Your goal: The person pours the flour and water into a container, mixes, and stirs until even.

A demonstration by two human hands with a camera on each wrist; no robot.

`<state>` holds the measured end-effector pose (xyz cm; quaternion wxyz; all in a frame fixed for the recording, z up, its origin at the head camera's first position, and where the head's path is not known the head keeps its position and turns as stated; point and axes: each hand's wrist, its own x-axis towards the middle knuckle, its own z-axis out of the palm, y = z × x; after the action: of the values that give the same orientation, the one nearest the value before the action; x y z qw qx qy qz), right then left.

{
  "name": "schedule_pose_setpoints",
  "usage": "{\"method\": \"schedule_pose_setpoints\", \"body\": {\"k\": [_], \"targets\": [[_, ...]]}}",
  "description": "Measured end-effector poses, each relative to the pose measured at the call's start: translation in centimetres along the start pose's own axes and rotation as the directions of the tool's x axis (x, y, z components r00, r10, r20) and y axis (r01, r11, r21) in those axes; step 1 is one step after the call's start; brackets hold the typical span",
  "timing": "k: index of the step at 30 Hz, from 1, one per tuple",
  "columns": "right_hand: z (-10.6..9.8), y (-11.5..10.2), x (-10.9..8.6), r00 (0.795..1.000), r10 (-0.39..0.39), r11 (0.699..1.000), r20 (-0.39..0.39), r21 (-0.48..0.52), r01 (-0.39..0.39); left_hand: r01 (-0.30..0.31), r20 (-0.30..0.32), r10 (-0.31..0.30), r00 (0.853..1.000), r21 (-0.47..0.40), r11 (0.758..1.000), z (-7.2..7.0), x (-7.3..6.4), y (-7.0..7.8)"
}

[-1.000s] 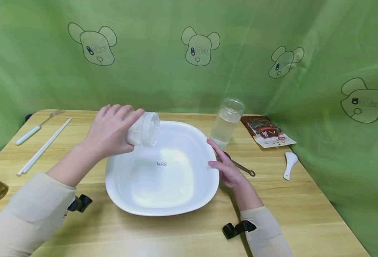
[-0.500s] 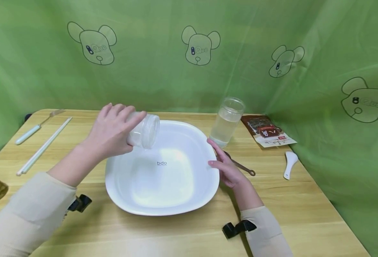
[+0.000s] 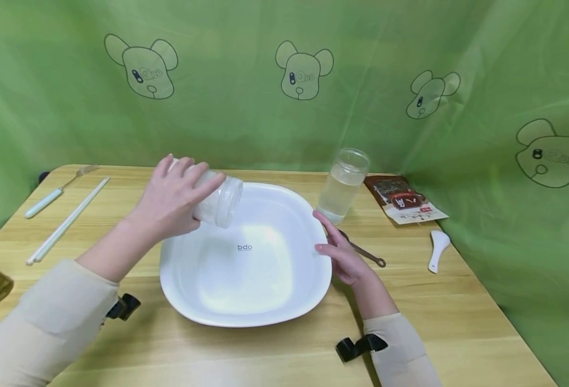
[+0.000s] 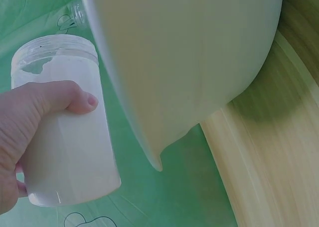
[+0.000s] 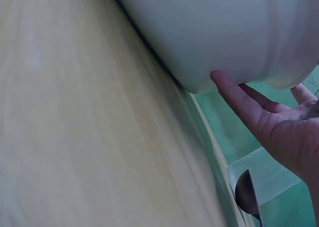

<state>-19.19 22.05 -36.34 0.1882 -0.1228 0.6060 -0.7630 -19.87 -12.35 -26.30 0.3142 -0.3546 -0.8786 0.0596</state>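
Head: gripping in the left hand (image 3: 173, 201) a clear jar (image 3: 220, 201), tipped at the far left of a glossy white basin (image 3: 245, 274) printed "bdo"; pinching its right rim with the right hand (image 3: 346, 255); showing, far right, a packet (image 3: 402, 200) reading "八角". Left wrist: showing ridged jar neck. Right wrist: touching smooth, curved basin wall.

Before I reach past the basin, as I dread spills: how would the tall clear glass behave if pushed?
The tall clear glass would probably tip rather easily, being narrow for its height. The liquid filling over half of it likely adds weight, and could slosh out, as no lid shows.
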Motion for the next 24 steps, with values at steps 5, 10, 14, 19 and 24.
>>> {"method": "schedule_pose_setpoints", "body": {"k": [5,10,14,19,24], "targets": [[0.04,0.02,-0.03,1.000,-0.003,1.000,-0.002,0.002,0.003,-0.016,0.007,0.016,1.000,0.022,1.000,0.03,0.02,-0.03],[0.08,0.04,0.02,1.000,0.006,1.000,-0.007,0.018,-0.006,-0.027,0.013,0.026,1.000,0.033,0.999,0.03,0.03,-0.02],[0.09,0.03,0.04,1.000,0.017,1.000,-0.015,0.027,-0.016,-0.036,0.021,0.035,0.999,0.044,0.998,-0.02,0.09,0.04],[0.06,0.10,0.06,1.000,0.015,1.000,-0.016,0.017,-0.015,-0.045,0.025,0.043,0.999,0.050,0.998,-0.05,0.16,0.07],[0.10,0.08,0.05,1.000,0.010,1.000,-0.016,0.015,-0.009,-0.057,0.032,0.056,0.998,0.059,0.997,-0.09,0.17,0.12]]}}
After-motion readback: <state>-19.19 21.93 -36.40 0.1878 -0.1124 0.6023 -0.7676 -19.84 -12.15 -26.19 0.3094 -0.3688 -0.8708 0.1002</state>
